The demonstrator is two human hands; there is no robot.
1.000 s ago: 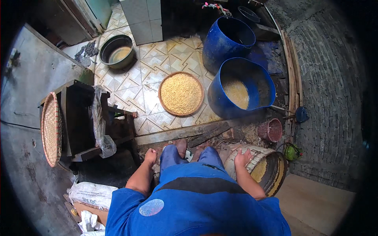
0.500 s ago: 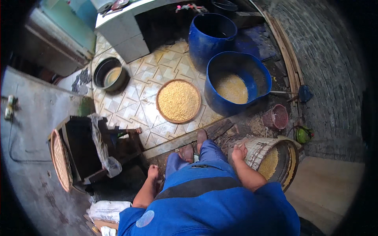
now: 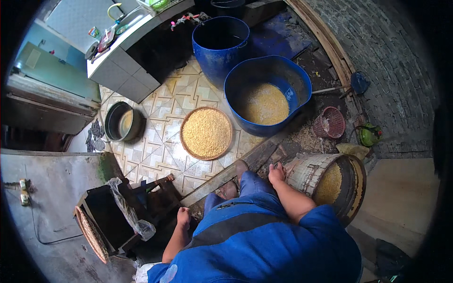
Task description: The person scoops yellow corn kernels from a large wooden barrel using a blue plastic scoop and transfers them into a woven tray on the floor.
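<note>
My left hand (image 3: 183,217) hangs beside my left thigh, fingers curled in, with nothing visible in it. My right hand (image 3: 277,173) is held out by my right knee with its fingers apart, nearest to a worn pale drum (image 3: 300,173) with yellow grain inside. Neither hand touches anything that I can see. Ahead of my feet, a round shallow tray (image 3: 206,159) heaped with pale yellow beans (image 3: 206,132) lies on the tiles. Right of it stands a wide blue tub (image 3: 255,127) holding a yellow grainy mass (image 3: 266,104).
A taller blue barrel (image 3: 207,61) stands behind the tub. A dark pot (image 3: 134,123) sits on the left tiles. A reddish basket (image 3: 330,121) is near the brick wall (image 3: 391,66). A dark wooden stand (image 3: 111,207) is at my left. A wooden sill (image 3: 207,188) edges the tiles.
The view has turned, so the tray, tub and barrel sit further left in the picture. My right hand's fingers have spread more. My left hand stays low at my side.
</note>
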